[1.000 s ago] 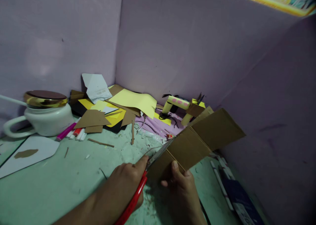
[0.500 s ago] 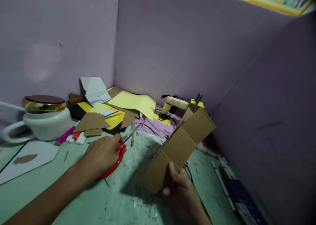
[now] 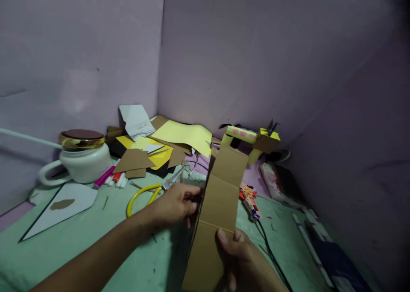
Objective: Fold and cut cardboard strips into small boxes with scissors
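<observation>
A long piece of brown cardboard [image 3: 218,202], creased across into sections, stands tilted in front of me. My right hand [image 3: 245,251] grips its lower right edge, thumb on the front face. At its left edge is my left hand [image 3: 177,204], fingers curled toward the side of the cardboard; whether they pinch it is hard to tell. Scissors with yellow handles [image 3: 136,197] lie on the green table [image 3: 128,258] just behind my left hand, blades pointing to the back right.
A white cup with a gold-rimmed lid [image 3: 85,162] and markers [image 3: 105,176] stand at left. Paper and cardboard scraps [image 3: 134,160] pile up behind. A yellow cardboard figure [image 3: 241,134] stands at the back, a patterned glue gun [image 3: 250,201] with a black cable at right.
My left hand has let go of the scissors and moved right to the cardboard. The cardboard is now more upright, and the view has shifted left and down.
</observation>
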